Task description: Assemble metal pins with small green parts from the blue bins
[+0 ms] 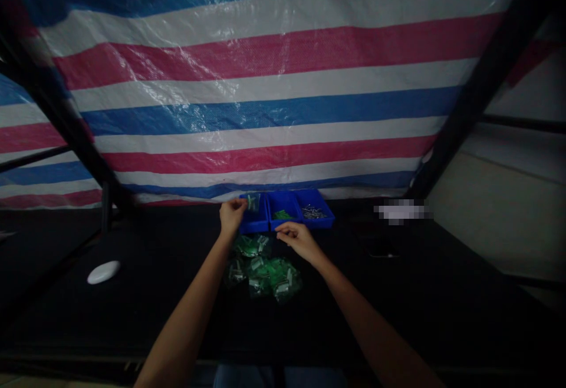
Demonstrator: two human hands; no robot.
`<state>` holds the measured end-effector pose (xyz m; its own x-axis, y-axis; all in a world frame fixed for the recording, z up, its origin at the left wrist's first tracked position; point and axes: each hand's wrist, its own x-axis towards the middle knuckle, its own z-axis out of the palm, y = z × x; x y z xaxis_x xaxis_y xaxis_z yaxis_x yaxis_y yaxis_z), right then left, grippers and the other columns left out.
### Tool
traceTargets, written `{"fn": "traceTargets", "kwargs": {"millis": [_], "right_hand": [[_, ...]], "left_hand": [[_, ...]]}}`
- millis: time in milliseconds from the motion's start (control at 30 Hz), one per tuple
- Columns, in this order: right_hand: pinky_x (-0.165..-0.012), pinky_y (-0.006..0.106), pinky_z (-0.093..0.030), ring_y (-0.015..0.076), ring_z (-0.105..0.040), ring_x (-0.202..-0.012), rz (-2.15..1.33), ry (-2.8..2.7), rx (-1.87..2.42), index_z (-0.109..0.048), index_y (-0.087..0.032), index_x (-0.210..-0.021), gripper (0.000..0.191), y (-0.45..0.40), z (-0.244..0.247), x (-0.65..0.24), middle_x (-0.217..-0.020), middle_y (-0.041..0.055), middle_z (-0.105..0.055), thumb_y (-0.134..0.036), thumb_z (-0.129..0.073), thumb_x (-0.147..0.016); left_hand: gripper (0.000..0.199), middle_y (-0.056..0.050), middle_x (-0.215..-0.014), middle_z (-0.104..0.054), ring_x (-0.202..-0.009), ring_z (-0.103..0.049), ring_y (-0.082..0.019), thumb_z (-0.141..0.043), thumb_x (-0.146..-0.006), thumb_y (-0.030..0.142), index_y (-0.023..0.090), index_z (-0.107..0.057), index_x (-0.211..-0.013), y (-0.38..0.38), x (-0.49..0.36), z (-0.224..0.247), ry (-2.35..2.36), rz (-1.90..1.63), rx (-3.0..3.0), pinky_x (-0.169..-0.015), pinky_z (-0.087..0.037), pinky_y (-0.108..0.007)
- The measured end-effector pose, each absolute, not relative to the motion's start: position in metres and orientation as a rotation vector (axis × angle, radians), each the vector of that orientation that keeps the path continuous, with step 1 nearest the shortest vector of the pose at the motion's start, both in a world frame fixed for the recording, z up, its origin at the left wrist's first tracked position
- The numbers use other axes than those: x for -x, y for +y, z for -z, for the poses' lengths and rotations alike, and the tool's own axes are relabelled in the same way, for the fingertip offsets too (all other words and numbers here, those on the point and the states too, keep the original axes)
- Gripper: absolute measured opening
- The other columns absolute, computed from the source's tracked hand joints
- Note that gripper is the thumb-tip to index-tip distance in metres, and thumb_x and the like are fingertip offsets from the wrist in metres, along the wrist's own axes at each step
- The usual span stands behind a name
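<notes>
Left hand (pixel 230 218) pinching a small clear bag (pixel 253 202) over the left bin (pixel 256 223); right hand (pixel 299 239) loosely curled before the middle bin (pixel 283 200), cannot tell if it holds anything; green pieces (pixel 282 215) in middle bin; metal pieces (pixel 313 212) in right bin (pixel 328 222); filled bags (pixel 272 276) on tabletop (pixel 145 311), nearer the body; striped sheet (pixel 274 102) behind.

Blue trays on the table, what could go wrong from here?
The right hand is close to the front of the blue trays and might nudge them. Green pieces sit one tray over from silvery pieces, so they could get mixed. Clear bags lie heaped in front and might be knocked apart.
</notes>
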<state>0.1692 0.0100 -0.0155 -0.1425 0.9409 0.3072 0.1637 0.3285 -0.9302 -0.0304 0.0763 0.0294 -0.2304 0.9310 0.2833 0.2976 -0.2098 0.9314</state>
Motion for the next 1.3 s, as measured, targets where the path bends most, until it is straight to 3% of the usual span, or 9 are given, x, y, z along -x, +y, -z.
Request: {"fn": "traceTargets", "kwargs": {"millis": [333,533,700,867,1100,1300], "right_hand": [[-0.054,0.024,-0.033,0.0126,-0.053,-0.058,-0.670,-1.870,1.240,-0.066,-0.025,-0.085,0.020,-0.006,0.013,-0.161,-0.073,0.0002,-0.064,-0.035,-0.054,-0.072],[-0.061,0.024,-0.035,0.0156,-0.056,-0.073,-0.469,-1.969,1.444,-0.063,-0.025,-0.095,0.038,-0.011,0.013,-0.159,-0.076,0.0022,-0.061,-0.052,-0.050,-0.072],[-0.070,0.025,-0.035,0.0168,-0.055,-0.081,-0.435,-2.054,1.548,-0.060,-0.023,-0.102,0.052,-0.009,0.013,-0.158,-0.087,0.0043,-0.059,-0.060,-0.048,-0.069],[-0.076,0.029,-0.034,0.0205,-0.052,-0.092,-0.409,-2.119,1.585,-0.057,-0.022,-0.108,0.060,-0.004,0.014,-0.155,-0.101,0.0074,-0.055,-0.063,-0.051,-0.064],[-0.072,0.029,-0.033,0.0181,-0.052,-0.085,-0.445,-2.069,1.530,-0.059,-0.025,-0.096,0.047,-0.003,0.017,-0.156,-0.090,0.0033,-0.056,-0.054,-0.062,-0.059],[-0.061,0.023,-0.034,0.0122,-0.053,-0.068,-0.614,-1.889,1.285,-0.053,-0.024,-0.094,0.042,0.002,0.026,-0.157,-0.077,-0.0030,-0.058,-0.031,-0.070,-0.056]], "left_hand": [[0.010,-0.012,-0.071,-0.066,-0.071,-0.060,-0.025,-0.062,-0.058,0.015,0.014,-0.067,-0.067,0.103,0.025,-0.036,1.787,-1.147,-1.887,-0.068,-0.039,-0.032],[0.017,-0.013,-0.076,-0.065,-0.079,-0.058,-0.025,-0.063,-0.056,0.010,0.012,-0.067,-0.072,0.101,0.019,-0.039,1.769,-1.129,-1.953,-0.076,-0.038,-0.031],[0.029,-0.009,-0.086,-0.065,-0.075,-0.058,-0.019,-0.056,-0.069,0.025,0.016,-0.062,-0.096,0.079,0.028,-0.046,1.856,-1.179,-2.044,-0.072,-0.041,-0.028],[0.031,-0.005,-0.084,-0.065,-0.070,-0.058,-0.015,-0.048,-0.075,0.039,0.017,-0.062,-0.091,0.043,0.036,-0.040,1.854,-1.362,-1.905,-0.064,-0.041,-0.022],[0.032,-0.005,-0.076,-0.066,-0.068,-0.059,-0.018,-0.056,-0.065,0.047,0.020,-0.067,-0.078,0.011,0.030,-0.027,1.705,-0.677,-2.180,-0.056,-0.037,-0.023],[0.025,-0.005,-0.070,-0.065,-0.067,-0.058,-0.018,-0.061,-0.061,0.042,0.019,-0.067,-0.070,0.005,0.027,-0.020,1.631,-0.640,-2.143,-0.056,-0.035,-0.022]]}}
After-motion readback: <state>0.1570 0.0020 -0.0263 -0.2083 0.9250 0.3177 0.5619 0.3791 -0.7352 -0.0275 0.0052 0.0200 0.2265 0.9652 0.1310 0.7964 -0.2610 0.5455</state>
